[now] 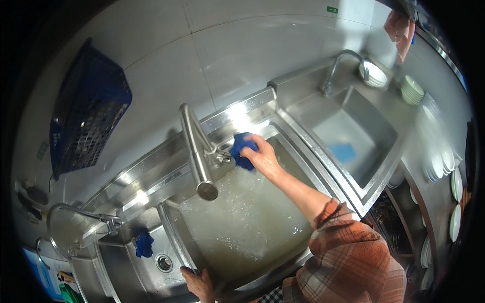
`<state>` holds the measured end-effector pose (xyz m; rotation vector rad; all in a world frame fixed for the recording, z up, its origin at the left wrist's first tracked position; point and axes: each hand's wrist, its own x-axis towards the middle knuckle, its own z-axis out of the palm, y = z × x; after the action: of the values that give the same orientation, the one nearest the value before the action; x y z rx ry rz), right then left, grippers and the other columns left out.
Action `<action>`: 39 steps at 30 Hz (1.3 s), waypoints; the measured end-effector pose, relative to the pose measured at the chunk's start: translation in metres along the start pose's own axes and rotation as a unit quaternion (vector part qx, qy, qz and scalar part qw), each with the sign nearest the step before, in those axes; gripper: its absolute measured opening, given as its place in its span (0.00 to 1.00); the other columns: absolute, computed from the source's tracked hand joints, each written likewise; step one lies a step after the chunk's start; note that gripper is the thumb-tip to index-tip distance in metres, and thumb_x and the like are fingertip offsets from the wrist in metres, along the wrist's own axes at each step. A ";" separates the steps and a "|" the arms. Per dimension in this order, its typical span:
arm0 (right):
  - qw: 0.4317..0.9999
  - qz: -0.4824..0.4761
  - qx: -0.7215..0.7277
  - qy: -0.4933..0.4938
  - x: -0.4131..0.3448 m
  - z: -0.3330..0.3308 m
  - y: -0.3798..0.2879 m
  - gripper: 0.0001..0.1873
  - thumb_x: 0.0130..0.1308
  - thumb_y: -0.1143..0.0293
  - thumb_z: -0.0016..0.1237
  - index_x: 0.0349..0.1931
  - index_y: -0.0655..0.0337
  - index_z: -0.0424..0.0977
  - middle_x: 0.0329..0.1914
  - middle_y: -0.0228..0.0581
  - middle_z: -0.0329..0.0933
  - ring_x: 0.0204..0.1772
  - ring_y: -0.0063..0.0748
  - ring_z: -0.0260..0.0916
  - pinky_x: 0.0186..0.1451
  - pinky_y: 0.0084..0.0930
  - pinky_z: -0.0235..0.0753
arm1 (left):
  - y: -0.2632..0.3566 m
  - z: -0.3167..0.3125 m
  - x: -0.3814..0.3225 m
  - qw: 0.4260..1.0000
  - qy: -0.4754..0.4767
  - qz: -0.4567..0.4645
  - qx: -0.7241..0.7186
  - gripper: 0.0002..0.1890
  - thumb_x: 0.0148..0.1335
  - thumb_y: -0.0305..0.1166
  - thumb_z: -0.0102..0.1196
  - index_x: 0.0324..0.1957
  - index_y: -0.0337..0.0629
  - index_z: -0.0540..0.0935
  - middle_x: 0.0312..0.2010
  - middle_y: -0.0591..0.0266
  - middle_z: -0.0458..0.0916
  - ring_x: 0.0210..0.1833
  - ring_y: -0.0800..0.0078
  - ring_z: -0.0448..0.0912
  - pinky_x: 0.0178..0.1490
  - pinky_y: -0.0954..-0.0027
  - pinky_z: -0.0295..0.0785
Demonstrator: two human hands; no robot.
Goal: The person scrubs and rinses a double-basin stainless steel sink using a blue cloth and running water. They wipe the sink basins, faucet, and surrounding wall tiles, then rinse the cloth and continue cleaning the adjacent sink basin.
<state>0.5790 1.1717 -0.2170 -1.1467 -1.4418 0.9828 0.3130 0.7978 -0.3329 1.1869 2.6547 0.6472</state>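
Note:
My right hand [262, 155] grips a bunched dark blue cloth [244, 149] at the back of a large stainless steel sink basin, just right of the faucet base. Cloudy water [242, 212] with bubbles stands in this basin. At the near end of the steel divider [172, 235] between two basins, my left hand [199, 284] holds onto the rim, fingers on one side and thumb on the other. The thick steel faucet [199, 166] rises between my hands. A second blue cloth [144, 245] lies crumpled in the left basin, close to its drain [163, 262].
A blue plastic basket [91, 110] hangs on the wall at left. Another curved faucet [79, 212] stands by the left basin. The right sink [363, 132] contains a light blue cloth [342, 152]. White bowls [373, 74] and stacked plates [435, 163] line the counter at right.

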 end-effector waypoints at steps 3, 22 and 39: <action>0.984 -0.174 -0.035 -0.015 0.059 0.015 -0.017 0.25 0.57 0.70 0.59 0.57 0.53 0.73 0.59 0.48 0.72 0.59 0.52 0.71 0.62 0.40 0.72 | 0.002 -0.003 0.001 1.000 -0.006 -0.001 -0.008 0.45 0.52 0.40 0.63 0.67 0.25 0.58 0.58 0.28 0.71 0.60 0.31 0.70 0.61 0.45 0.67; 0.851 -0.037 -0.520 -0.071 0.044 -0.210 0.121 0.21 0.63 0.59 0.47 0.57 0.49 0.72 0.65 0.55 0.67 0.69 0.60 0.61 0.73 0.54 0.58 | -0.009 0.007 0.004 0.999 0.033 0.013 0.021 0.44 0.50 0.42 0.61 0.66 0.30 0.60 0.55 0.29 0.74 0.56 0.30 0.73 0.59 0.44 0.68; 0.864 -0.125 -0.476 0.107 -0.311 -0.276 0.078 0.18 0.50 0.58 0.54 0.40 0.57 0.76 0.59 0.63 0.67 0.61 0.67 0.63 0.65 0.59 0.62 | 0.019 0.007 -0.019 0.978 0.096 0.116 0.144 0.41 0.62 0.45 0.57 0.74 0.43 0.58 0.69 0.40 0.62 0.71 0.43 0.62 0.68 0.47 0.62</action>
<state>0.8768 0.8876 -0.3131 -1.6237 -1.8759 -0.1210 0.3407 0.7973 -0.3308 1.6084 2.8700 0.4365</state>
